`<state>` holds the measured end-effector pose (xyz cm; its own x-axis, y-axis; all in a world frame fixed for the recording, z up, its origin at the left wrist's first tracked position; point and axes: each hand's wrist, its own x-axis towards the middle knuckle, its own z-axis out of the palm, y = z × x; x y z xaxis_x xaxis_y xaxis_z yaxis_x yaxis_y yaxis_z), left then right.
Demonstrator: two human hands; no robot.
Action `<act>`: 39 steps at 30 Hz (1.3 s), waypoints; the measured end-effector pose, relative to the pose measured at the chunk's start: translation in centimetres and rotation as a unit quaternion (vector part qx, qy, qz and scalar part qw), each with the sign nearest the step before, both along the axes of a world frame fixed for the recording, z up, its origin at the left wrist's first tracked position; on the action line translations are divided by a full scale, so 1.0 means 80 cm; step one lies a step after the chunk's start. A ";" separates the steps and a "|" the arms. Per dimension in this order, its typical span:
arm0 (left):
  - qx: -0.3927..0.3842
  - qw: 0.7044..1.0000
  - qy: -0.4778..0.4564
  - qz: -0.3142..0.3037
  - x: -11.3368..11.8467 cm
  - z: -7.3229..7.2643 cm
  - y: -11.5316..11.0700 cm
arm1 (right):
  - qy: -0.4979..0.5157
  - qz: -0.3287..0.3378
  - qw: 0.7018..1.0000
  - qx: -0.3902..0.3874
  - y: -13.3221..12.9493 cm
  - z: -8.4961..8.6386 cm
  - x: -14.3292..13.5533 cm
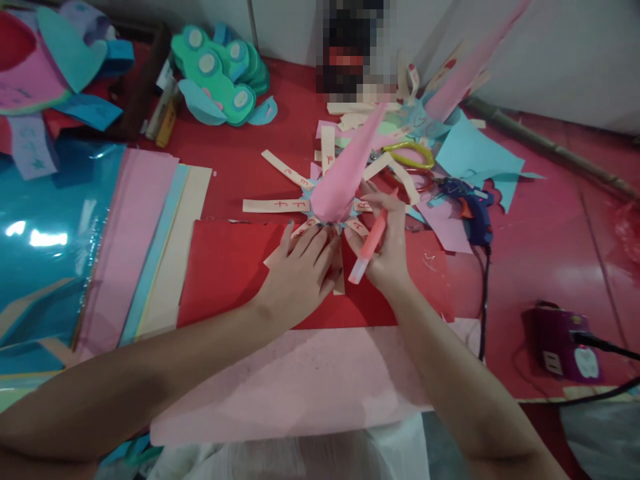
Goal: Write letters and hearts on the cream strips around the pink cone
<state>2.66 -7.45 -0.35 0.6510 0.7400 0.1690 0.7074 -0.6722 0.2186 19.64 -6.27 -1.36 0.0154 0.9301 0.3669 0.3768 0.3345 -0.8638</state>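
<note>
A pink paper cone (345, 177) rises from a blue paper base, with cream paper strips (273, 205) radiating from it. Red letters are written on several strips. My left hand (303, 270) lies across the near strips by the cone's base, its fingers stretched out and pressing on the paper. At the right of the base, my right hand (390, 250) is closed around an orange-red marker pen (374, 239), whose pale end points toward me. The fingers of this hand rest beside the lettered strips. Under the cone is a red sheet (225, 273).
A blue glue gun (473, 207) with a cord lies at right, near yellow-handled scissors (410, 155) and paper scraps. A second pink cone (475, 63) stands behind. Green frog-shaped cutouts (220, 77) and stacked coloured sheets (135, 233) are at left. A purple power socket (565, 343) sits right.
</note>
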 end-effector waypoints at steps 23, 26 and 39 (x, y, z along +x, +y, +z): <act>-0.005 1.000 -0.001 0.010 -0.005 0.002 0.011 | -0.055 0.052 0.994 0.074 -0.006 0.014 -0.002; -0.014 1.000 -0.005 0.014 -0.004 0.002 0.011 | -0.035 0.025 0.995 0.087 -0.004 0.011 -0.002; -0.014 1.000 0.004 0.021 -0.001 0.007 0.007 | 0.087 -0.169 0.981 0.051 0.006 0.008 -0.006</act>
